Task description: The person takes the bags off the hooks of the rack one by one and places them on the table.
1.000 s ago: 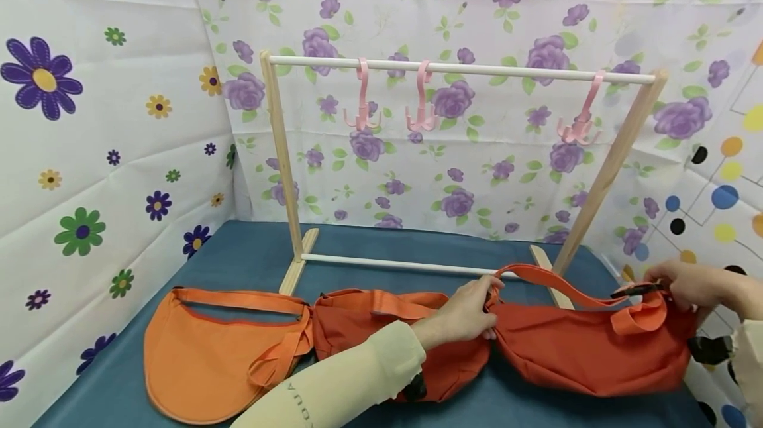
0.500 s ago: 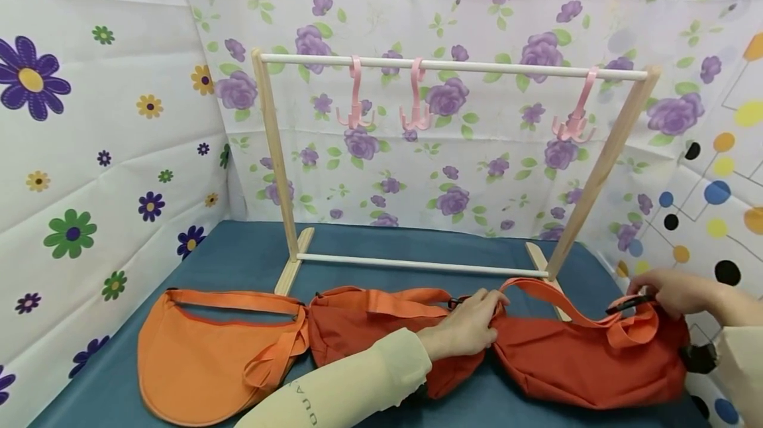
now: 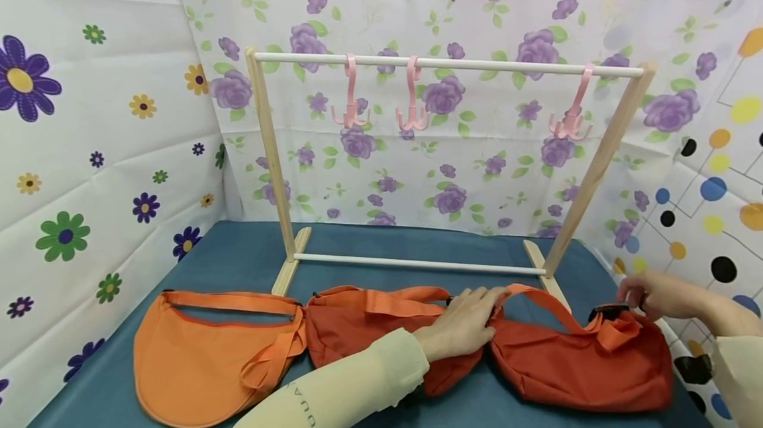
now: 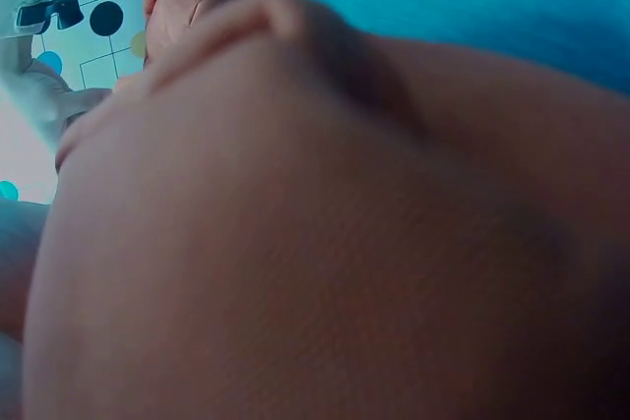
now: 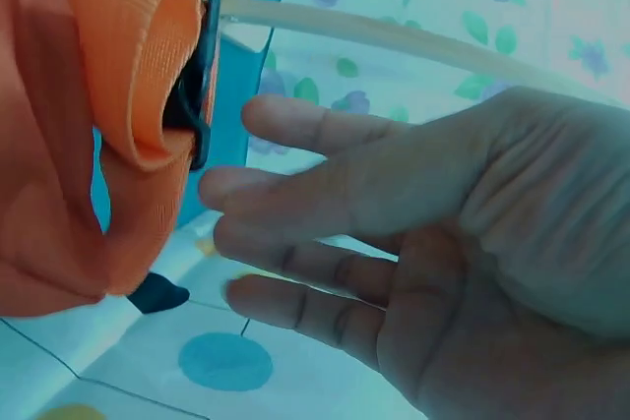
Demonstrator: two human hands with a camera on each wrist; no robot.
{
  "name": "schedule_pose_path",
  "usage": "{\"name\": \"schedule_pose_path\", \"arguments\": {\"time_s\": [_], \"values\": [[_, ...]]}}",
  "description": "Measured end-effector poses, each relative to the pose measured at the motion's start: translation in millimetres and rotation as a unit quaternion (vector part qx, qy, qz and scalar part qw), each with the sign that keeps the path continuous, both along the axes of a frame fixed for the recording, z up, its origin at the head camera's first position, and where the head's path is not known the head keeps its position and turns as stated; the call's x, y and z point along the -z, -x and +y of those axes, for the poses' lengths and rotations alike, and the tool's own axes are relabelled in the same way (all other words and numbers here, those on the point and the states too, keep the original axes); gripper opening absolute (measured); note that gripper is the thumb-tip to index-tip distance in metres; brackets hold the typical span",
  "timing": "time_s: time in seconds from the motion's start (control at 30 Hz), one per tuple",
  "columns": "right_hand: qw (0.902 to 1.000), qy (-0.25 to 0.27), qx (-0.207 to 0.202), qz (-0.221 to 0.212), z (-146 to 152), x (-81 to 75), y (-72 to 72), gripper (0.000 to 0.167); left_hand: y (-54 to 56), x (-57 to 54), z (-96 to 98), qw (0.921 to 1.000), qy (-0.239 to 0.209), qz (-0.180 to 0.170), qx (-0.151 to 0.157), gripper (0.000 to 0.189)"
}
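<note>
A red-orange shoulder bag (image 3: 584,372) lies at the right on the blue surface, its orange strap (image 3: 545,299) looping up from the left end. My left hand (image 3: 459,327) pinches that bag's left corner, its fingertips partly hidden. Beside the black buckle (image 3: 608,311) at the bag's other end is my right hand (image 3: 661,294). In the right wrist view the fingers are extended and apart from the strap and buckle. Under my left forearm is a second red-orange bag (image 3: 342,332), partly covered. The back of my left hand (image 4: 295,213) fills most of the left wrist view.
A lighter orange bag (image 3: 191,362) lies at the left. Behind the bags stands a wooden rack with a white top bar (image 3: 477,64). Pink hooks (image 3: 350,93) hang from it, two at left-centre and one at right. Patterned sheets (image 3: 489,169) surround the blue surface.
The right-hand bag has come down a little and settled lower, its right end moving left. My right hand has let go of the strap by the buckle. My left hand stays at the bag's corner.
</note>
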State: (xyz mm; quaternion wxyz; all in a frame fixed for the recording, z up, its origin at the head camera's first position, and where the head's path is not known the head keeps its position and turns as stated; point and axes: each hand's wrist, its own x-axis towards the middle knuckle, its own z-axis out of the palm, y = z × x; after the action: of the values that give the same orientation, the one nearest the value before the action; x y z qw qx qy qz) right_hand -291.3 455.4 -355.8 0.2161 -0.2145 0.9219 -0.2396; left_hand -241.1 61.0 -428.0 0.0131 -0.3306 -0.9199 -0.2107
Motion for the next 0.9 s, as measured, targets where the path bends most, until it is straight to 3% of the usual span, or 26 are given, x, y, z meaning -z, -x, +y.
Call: {"name": "schedule_pose_path", "arguments": {"time_s": [0.1,0.23,0.5,0.67,0.9], "values": [[0.9991,-0.021,0.033,-0.017,-3,2.7,-0.5,0.045,-0.9,-0.3,1.0,0.9998,0.015,0.013,-0.001,0.058],[0.9946,-0.026,0.064,-0.078,-3,13.2,0.4,0.049,-1.6,-1.0,2.1,0.9997,0.021,0.013,0.004,0.051],[0.9710,0.045,0.153,-0.179,15,42.5,2.2,0.060,-0.7,-4.8,1.7,0.9993,0.029,0.008,0.023,0.035],[0.9690,0.061,0.160,-0.178,24,50.9,-4.7,0.073,-0.3,-5.0,1.6,0.9986,0.042,0.010,0.031,0.028],[0.9677,0.065,0.164,-0.180,21,47.0,-17.0,0.068,0.4,-4.5,2.6,0.9986,0.043,0.009,0.031,0.023]]}}
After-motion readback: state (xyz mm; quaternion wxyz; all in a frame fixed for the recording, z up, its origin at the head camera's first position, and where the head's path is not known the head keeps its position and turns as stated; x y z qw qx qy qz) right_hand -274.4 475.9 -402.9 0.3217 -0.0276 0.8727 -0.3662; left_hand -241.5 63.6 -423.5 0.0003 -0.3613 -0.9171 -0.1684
